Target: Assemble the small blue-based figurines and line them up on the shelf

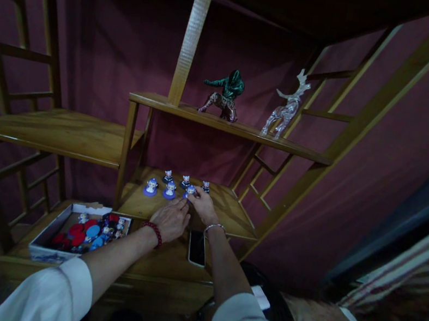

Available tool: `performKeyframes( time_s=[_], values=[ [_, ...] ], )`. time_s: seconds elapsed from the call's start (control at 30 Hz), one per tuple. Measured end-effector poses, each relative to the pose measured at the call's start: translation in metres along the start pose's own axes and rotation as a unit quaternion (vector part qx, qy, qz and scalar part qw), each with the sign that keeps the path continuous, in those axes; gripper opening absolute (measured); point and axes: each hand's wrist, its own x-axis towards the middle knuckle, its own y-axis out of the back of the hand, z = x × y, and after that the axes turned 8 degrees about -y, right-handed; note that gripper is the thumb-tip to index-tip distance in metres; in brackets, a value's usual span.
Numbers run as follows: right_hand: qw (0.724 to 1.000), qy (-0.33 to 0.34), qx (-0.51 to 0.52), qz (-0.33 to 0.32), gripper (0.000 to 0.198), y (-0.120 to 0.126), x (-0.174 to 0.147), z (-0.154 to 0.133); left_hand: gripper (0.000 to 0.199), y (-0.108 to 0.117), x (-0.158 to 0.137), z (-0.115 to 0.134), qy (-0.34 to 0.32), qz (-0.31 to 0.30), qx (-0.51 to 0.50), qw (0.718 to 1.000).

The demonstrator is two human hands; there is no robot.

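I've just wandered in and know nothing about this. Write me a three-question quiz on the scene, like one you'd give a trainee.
1. Multiple choice: which wrist wears the red beads?
a) left
b) right
c) neither

2. True or false: in the picture, the phone lies to the right of the box.

3. Count: how many figures can you see on the low shelf?

Key
1. a: the beads circle the wrist of the left hand; the right hand has a pale bangle at its wrist.
2. True.
3. Six: three in front, three behind.
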Motion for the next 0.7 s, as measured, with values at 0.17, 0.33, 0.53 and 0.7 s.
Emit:
performKeyframes(
  time_s=[0.17,0.33,0.53,0.7],
  values=[
    [1.000,-0.014,0.024,0.004,0.023,-0.0008,0.0003,-0.0013,0.034,0.0025,0.0008,0.0006,0.000,-0.010,0.002,1.000],
    [0.999,-0.014,0.046,-0.006,0.024,-0.0013,-0.0002,-0.0032,0.033,0.0042,0.0006,0.0005,-0.005,-0.007,0.000,1.000],
    [1.000,-0.026,0.018,0.000,0.024,0.0000,0.0006,-0.0039,0.031,0.0067,0.0008,0.0012,0.006,-0.018,-0.012,1.000],
    [1.000,-0.023,-0.003,0.008,0.023,0.0021,-0.0025,-0.0074,0.032,0.0067,0.0016,0.0019,0.006,-0.020,-0.012,1.000]
  ],
)
